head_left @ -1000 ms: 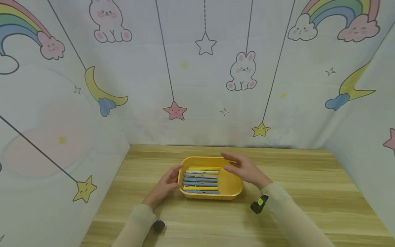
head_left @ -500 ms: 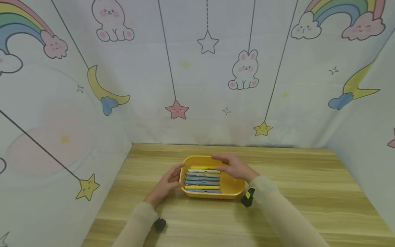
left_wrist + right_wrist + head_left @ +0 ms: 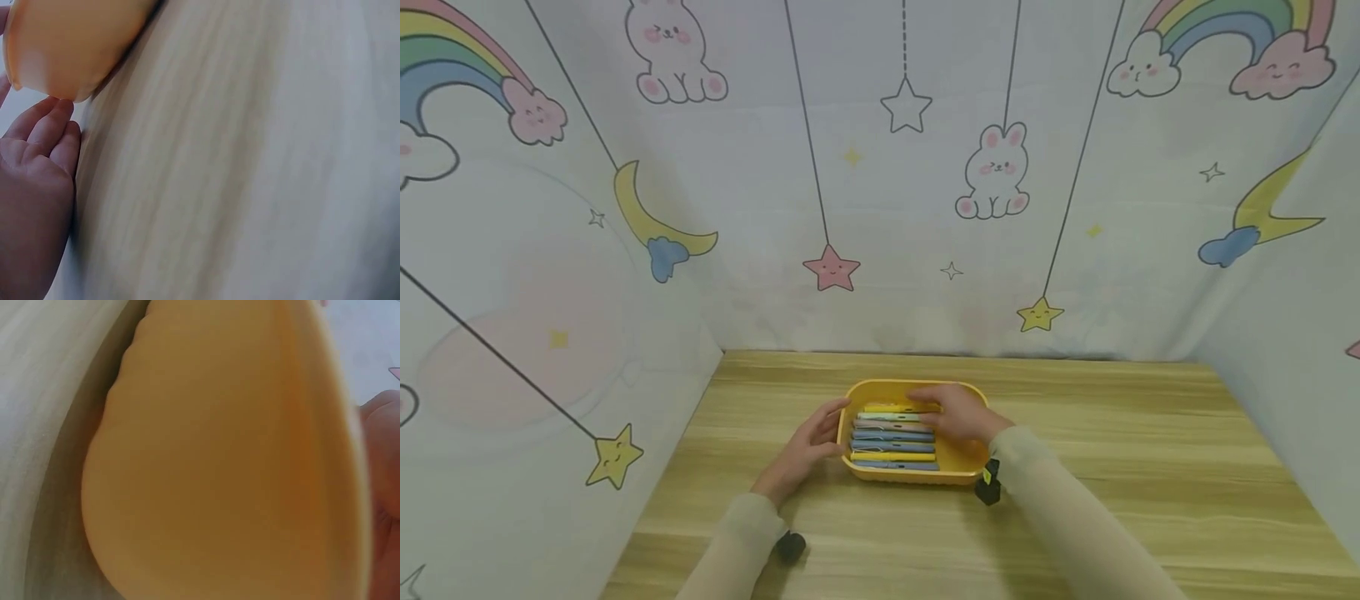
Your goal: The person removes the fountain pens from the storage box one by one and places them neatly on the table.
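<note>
A yellow plastic basket (image 3: 904,477) stands on the table, with several capped pens lying side by side in its left part. Blue pens, a yellow pen (image 3: 892,457), a mint pen (image 3: 889,417) and a greyish-pink pen (image 3: 891,426) are among them. My left hand (image 3: 801,454) touches the basket's left end with relaxed fingers, and its fingertips meet the outer wall in the left wrist view. My right hand (image 3: 961,414) reaches inside from the right, thumb and forefinger apart near the right end of the rearmost yellow pen (image 3: 880,408). The right wrist view hides its fingertips behind the basket wall.
The wood-grain table (image 3: 1097,433) extends around the basket on all sides. Behind it rises a white printed curtain (image 3: 910,317), with further printed cloth at left and right. A small black camera (image 3: 988,483) sits at my right wrist, another black camera (image 3: 790,547) at my left.
My right hand has moved left and down, from above the basket's right rim into the basket near the pens. The left hand has stayed at the left end.
</note>
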Tool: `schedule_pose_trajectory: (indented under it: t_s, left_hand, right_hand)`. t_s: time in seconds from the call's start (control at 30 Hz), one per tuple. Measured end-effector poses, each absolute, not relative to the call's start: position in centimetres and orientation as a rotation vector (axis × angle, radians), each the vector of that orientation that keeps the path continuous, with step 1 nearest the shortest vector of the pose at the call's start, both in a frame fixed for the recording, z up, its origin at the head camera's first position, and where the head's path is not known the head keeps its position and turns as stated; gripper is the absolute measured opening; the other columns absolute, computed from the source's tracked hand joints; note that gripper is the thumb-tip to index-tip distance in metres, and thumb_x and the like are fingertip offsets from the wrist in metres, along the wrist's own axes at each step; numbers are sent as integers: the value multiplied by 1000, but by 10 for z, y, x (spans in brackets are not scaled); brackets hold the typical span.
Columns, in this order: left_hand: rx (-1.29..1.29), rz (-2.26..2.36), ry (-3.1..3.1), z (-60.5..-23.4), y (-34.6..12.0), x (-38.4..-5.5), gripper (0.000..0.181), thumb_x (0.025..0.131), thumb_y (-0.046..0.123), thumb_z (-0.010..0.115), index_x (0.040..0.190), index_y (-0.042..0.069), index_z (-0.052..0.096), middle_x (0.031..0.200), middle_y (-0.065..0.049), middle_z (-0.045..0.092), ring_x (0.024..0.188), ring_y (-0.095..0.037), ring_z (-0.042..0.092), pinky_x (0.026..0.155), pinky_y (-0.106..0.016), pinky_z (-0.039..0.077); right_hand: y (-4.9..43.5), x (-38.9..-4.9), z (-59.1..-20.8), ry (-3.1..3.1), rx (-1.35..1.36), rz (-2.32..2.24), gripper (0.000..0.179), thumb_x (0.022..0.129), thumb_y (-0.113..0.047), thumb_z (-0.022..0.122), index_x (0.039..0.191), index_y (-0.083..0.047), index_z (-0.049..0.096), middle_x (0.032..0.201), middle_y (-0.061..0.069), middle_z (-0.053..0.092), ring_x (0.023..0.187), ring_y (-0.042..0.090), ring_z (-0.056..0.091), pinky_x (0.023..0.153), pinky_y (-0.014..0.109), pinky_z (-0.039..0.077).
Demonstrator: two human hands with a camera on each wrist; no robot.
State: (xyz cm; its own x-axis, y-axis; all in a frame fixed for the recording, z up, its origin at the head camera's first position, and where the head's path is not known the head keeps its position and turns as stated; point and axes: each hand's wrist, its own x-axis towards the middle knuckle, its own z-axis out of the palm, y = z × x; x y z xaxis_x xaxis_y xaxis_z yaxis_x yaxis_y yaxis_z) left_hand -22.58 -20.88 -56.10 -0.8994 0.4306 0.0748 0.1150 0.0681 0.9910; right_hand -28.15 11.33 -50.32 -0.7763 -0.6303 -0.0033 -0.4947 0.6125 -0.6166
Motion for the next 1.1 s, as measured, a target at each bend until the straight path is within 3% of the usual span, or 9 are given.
schedule_pose_trajectory:
  t_s: [0.2,0.5,0.87,1.1]
  left_hand:
    - [492,1913,2117,-560,-208,-225,75,96,-2,66,163,13,35,168,-24,32,152,-41,37,120,-39,36]
    - [521,1938,2098,-559,-208,-224,76,95,-4,65,163,11,34,167,-25,32,152,-42,37,115,-27,41]
    - [494,1918,2103,-560,-208,-224,76,96,-2,66,163,15,35,168,-22,32,152,-41,37,121,-47,34]
    - [472,1909,2118,-559,-207,-223,75,96,-1,66,163,17,35,169,-21,32,153,-40,36,123,-54,30]
  right_hand:
    - [111,-281,-509,2651,-960,-845,42,102,-2,64,143,-2,63,143,14,65,135,34,59,112,51,49]
    - [109,-279,-510,2695,-986,-789,39,100,3,62,139,0,67,139,15,68,133,34,62,111,50,49]
    - [110,-279,-514,2719,-978,-708,43,96,15,57,134,0,70,135,13,71,130,31,64,110,47,51]
    - [107,-279,-517,2755,-916,-729,56,85,27,53,129,-1,74,130,11,73,126,30,66,109,46,52]
